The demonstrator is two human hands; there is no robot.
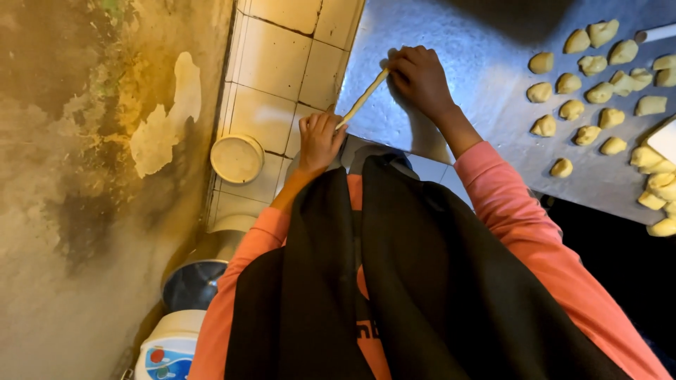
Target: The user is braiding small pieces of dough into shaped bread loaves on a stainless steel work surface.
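Head view looked straight down our own front: a black apron (422, 281) over pink sleeves (507, 197) filled the nearest part of the picture. Beside us on the floor stood a white appliance with a coloured label (169, 348), then a dark metal bowl (193, 281), then a round white lid (237, 158) on the pale floor tiles (274, 42) by the stained wall (84, 176).

Past the apron, our left hand (319, 141) had its fingers closed around the near end of a thin rope of dough (361, 98), just off the near edge of the metal worktop (479, 42). From there the rope ran slantwise up onto the worktop near its left edge. Our right hand (420, 77) lay palm down with its fingers pressed on the far end of the rope, against the worktop. Both hands were well apart, one at each end.

Farther along, toward the right edge of the worktop, we saw many small yellow dough pieces (588, 95) lying loosely apart, with a white tube end (655, 33) at the far right corner.
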